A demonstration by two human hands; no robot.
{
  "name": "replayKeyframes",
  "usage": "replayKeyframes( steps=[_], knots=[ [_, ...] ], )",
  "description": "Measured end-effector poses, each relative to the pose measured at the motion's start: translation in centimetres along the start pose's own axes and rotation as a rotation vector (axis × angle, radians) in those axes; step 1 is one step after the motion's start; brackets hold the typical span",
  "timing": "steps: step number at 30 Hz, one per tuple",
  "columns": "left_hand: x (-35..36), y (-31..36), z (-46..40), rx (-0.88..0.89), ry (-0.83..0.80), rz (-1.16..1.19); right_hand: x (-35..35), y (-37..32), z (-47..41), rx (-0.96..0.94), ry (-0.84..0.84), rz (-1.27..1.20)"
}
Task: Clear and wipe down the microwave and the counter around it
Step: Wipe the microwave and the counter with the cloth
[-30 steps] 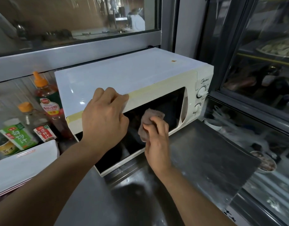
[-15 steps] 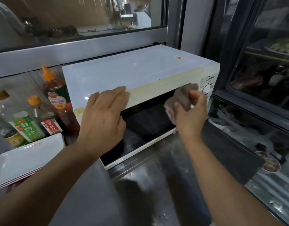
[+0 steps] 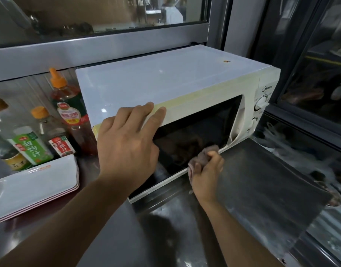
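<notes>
While the left hand [image 3: 127,143] lies flat across the upper front edge of the white microwave [image 3: 165,83], fingers straight and spread, fingertips reaching onto its top panel, the right hand [image 3: 206,170] clenches a crumpled grey-pink cloth [image 3: 202,157] and presses it against the lower right corner of the dark glass door [image 3: 194,132]. The cloth is bunched between curled fingers and thumb, part of it showing above the knuckles and part hanging at the palm side. The microwave sits on a stainless steel counter [image 3: 156,237], turned at a slight angle, its dials [image 3: 262,102] at the right end. To its left stand sauce bottles: a tall one with an orange cap [image 3: 67,112], a shorter orange-capped one [image 3: 50,135] and a green-labelled one [image 3: 29,147]. In front of them a stack of white rectangular plates [image 3: 32,184] rests on the counter. Glass panes rise behind and to the right.
</notes>
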State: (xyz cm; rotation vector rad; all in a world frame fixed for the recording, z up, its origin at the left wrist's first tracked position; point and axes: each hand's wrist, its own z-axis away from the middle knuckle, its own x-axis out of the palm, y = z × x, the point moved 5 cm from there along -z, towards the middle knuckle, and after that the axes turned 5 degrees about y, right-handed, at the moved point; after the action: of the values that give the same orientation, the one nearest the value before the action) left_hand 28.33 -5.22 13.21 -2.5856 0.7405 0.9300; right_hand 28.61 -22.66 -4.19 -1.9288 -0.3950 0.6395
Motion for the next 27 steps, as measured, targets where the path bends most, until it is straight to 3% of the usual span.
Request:
replayKeyframes(
  steps=[6,13,20,24,27],
  knots=[
    [0.1,-0.1,0.0,-0.007,0.014,0.014,-0.5,-0.1,-1.2,0.021,-0.072,0.052],
    [-0.1,0.0,-0.2,-0.022,0.003,0.038,-3.5,-10.7,-6.5,-0.186,0.219,-0.16],
    [0.1,0.0,-0.3,-0.035,-0.007,0.041,-2.9,-9.6,-5.7,-0.296,0.243,-0.092],
    [-0.1,0.0,-0.2,-0.033,-0.012,0.053,-4.2,-7.5,-8.7,-0.116,0.221,-0.128],
    [-0.3,0.0,-0.3,-0.034,-0.019,0.058,-5.3,-7.6,-9.5,-0.133,0.29,-0.059]
  ],
)
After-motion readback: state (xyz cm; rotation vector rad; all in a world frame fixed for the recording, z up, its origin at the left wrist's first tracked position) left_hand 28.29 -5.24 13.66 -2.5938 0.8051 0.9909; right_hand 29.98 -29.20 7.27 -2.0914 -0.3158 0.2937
